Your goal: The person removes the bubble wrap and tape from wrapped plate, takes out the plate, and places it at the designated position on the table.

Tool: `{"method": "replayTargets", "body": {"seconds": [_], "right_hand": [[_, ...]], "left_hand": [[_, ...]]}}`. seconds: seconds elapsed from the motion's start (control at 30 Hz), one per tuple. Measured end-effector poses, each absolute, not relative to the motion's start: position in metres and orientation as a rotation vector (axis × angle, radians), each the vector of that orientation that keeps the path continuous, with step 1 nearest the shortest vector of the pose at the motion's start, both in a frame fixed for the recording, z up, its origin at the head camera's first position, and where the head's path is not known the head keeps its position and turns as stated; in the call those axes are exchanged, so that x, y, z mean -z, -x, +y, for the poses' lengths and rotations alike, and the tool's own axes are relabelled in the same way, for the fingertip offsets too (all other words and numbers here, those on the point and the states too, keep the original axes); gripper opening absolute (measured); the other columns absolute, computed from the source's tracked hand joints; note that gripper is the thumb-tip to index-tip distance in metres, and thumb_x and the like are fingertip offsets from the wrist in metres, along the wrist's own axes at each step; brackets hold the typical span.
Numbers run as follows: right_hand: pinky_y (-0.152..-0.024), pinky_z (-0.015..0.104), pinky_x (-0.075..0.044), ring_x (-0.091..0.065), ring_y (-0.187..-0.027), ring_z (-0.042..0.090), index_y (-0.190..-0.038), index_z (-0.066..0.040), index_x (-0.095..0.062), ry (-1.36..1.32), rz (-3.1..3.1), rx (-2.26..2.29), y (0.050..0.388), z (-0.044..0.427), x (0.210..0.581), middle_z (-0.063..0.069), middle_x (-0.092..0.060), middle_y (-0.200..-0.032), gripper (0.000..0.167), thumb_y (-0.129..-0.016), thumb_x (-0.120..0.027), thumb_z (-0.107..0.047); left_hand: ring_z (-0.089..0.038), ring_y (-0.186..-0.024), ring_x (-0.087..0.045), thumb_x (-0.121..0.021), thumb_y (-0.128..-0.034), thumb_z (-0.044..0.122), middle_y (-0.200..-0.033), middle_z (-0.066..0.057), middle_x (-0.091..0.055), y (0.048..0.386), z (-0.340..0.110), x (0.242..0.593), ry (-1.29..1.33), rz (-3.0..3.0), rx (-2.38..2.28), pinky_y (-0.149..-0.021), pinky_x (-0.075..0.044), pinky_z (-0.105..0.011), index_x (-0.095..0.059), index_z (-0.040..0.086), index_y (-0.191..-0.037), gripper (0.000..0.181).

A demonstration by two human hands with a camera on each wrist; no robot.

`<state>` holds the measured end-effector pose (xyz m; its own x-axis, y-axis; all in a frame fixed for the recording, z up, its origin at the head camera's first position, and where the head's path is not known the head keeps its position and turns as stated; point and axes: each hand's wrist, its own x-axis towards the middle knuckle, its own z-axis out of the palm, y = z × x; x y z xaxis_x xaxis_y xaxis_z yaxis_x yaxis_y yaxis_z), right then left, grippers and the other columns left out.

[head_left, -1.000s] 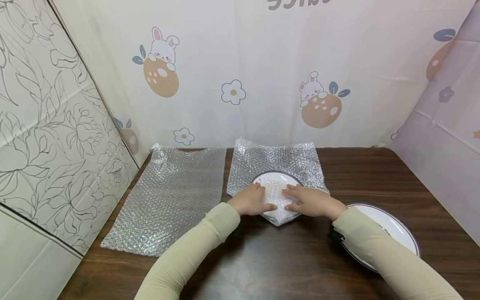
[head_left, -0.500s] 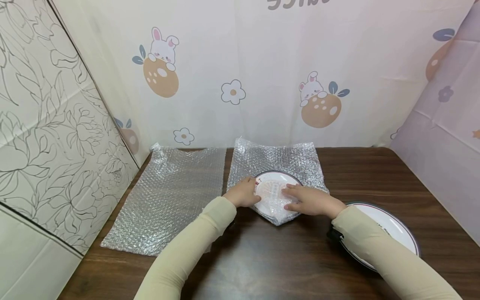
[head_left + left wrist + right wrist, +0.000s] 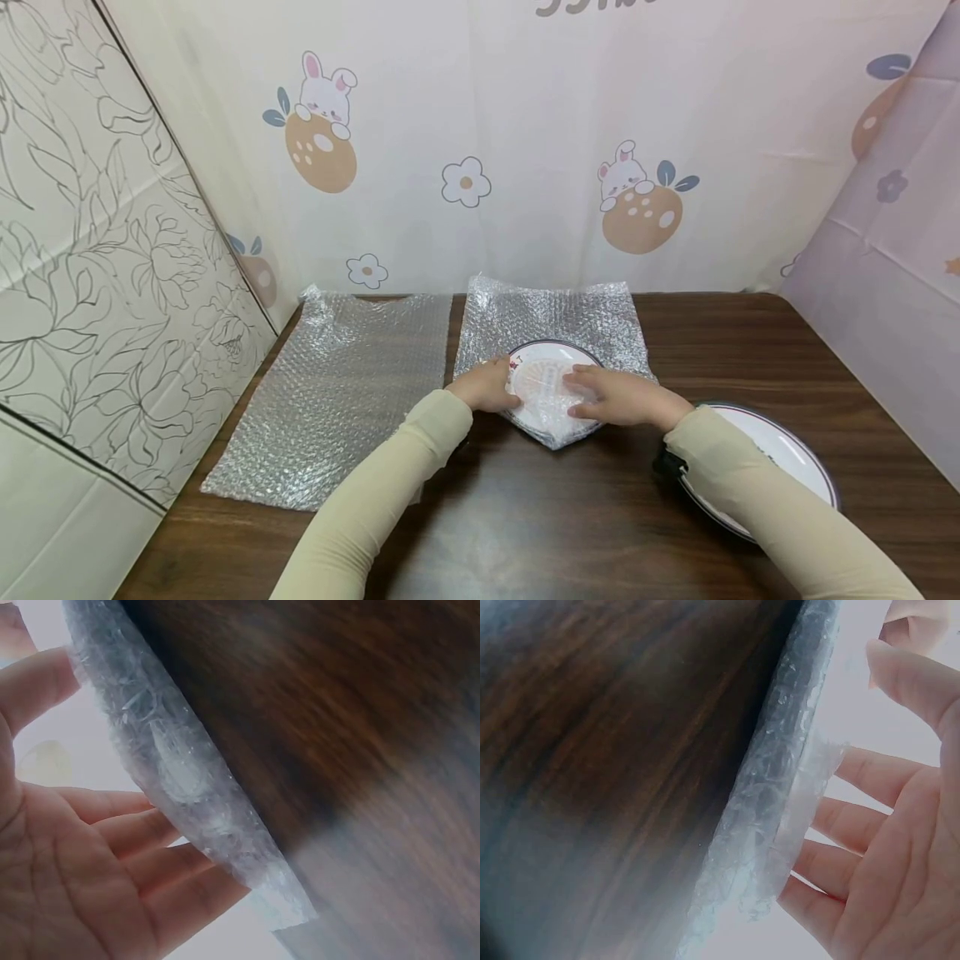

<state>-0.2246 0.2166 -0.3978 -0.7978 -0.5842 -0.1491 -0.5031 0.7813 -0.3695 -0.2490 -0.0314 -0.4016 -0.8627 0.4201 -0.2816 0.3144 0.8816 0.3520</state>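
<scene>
Left hand, plate, right hand: we have it flanked!
Our left fingers, loosely spread, meet its left edge; the plate, round with no long axis, sits on wrap folded partly over it, the tip pointing our way; our right fingers, also spread, touch its right side. Neither hand looks nearer.

Pale curtain across the back, bunnies hugging orange fruit; line-drawn flowers climbing the white panel at left; below, the dark table gleams.
</scene>
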Motion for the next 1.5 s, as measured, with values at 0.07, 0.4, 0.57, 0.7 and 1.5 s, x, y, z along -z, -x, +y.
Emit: {"method": "replayTargets", "body": {"seconds": [0.07, 0.4, 0.57, 0.7, 1.5], "right_hand": [[-0.108, 0.059, -0.038, -0.045, -0.134, 0.044, -0.143, -0.007, -0.051, 0.847, 2.721, 0.471, 0.226, 0.217, 0.398, 0.025, -0.041, -0.151, 0.063, -0.095, -0.058, -0.047], [-0.106, 0.056, -0.042, -0.053, -0.128, 0.041, -0.137, -0.003, -0.055, 0.876, 2.811, 0.554, 0.240, 0.212, 0.393, 0.022, -0.055, -0.140, 0.054, -0.096, -0.061, -0.037], [-0.105, 0.057, -0.042, -0.053, -0.127, 0.042, -0.143, -0.002, -0.048, 0.837, 2.872, 0.640, 0.249, 0.207, 0.391, 0.022, -0.056, -0.139, 0.057, -0.096, -0.062, -0.031], [-0.097, 0.056, -0.048, -0.060, -0.116, 0.041, -0.142, 0.001, -0.047, 0.836, 2.898, 0.691, 0.254, 0.204, 0.389, 0.024, -0.063, -0.127, 0.055, -0.096, -0.062, -0.024], [-0.078, 0.038, -0.052, -0.063, -0.087, 0.020, -0.101, -0.006, -0.070, 0.757, 3.087, 0.966, 0.236, 0.229, 0.351, 0.007, -0.070, -0.094, 0.010, -0.095, -0.064, -0.012]], "left_hand": [[-0.029, -0.143, -0.040, -0.065, -0.0897, 0.036, -0.156, -0.016, -0.037, 0.249, -0.031, 0.402, -0.545, 2.706, -0.422, -0.118, -0.033, -0.035, -0.026, -0.005, -0.152, 0.084], [-0.029, -0.142, -0.041, -0.067, -0.0885, 0.036, -0.156, -0.014, -0.037, 0.251, -0.031, 0.406, -0.541, 2.712, -0.437, -0.117, -0.034, -0.036, -0.026, -0.004, -0.152, 0.085], [-0.029, -0.141, -0.042, -0.068, -0.0876, 0.036, -0.156, -0.015, -0.037, 0.250, -0.032, 0.407, -0.539, 2.713, -0.440, -0.116, -0.035, -0.036, -0.026, -0.004, -0.152, 0.087], [-0.030, -0.139, -0.044, -0.068, -0.0868, 0.037, -0.155, -0.015, -0.039, 0.250, -0.032, 0.406, -0.536, 2.718, -0.437, -0.115, -0.036, -0.037, -0.027, -0.004, -0.152, 0.087], [-0.030, -0.136, -0.048, -0.067, -0.0875, 0.038, -0.154, -0.016, -0.041, 0.247, -0.032, 0.404, -0.559, 2.737, -0.388, -0.114, -0.039, -0.036, -0.024, -0.005, -0.152, 0.089]]}}
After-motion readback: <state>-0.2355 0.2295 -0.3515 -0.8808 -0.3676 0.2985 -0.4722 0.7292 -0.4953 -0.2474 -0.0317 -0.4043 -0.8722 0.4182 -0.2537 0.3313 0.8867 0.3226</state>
